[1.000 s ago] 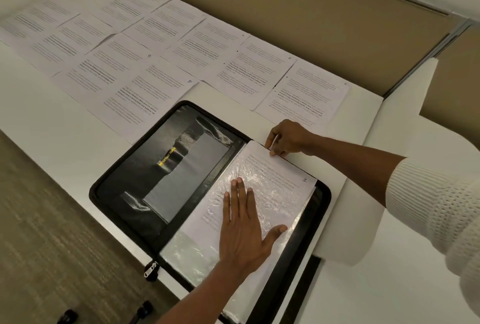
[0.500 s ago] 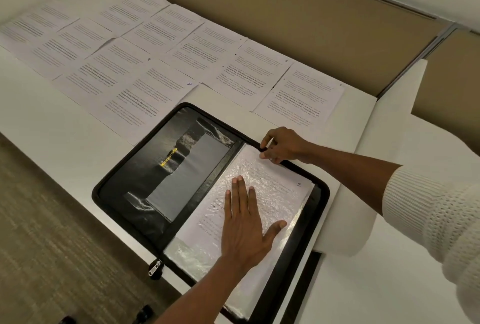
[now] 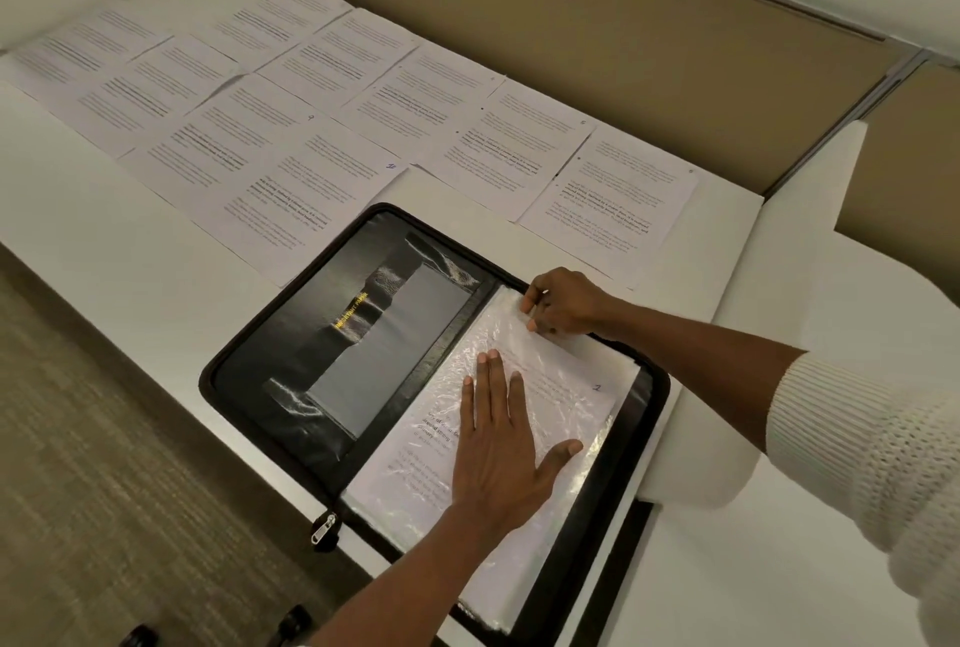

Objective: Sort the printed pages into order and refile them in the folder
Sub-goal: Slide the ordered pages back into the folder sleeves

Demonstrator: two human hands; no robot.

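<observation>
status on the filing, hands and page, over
Left hand flat on the sleeve, right hand pinching its top edge. Page marked 2 in the sleeve, folder open. Loose pages beyond the folder, nothing blocking.

A black zip folder (image 3: 291, 386) is lying open and flat, near and centre, its left half showing a clear pocket. A printed page marked 2 (image 3: 566, 386) is sitting inside a crinkled plastic sleeve (image 3: 597, 438) on the right half. Other printed pages (image 3: 332, 179) are lying face up in rows, far and left.
</observation>
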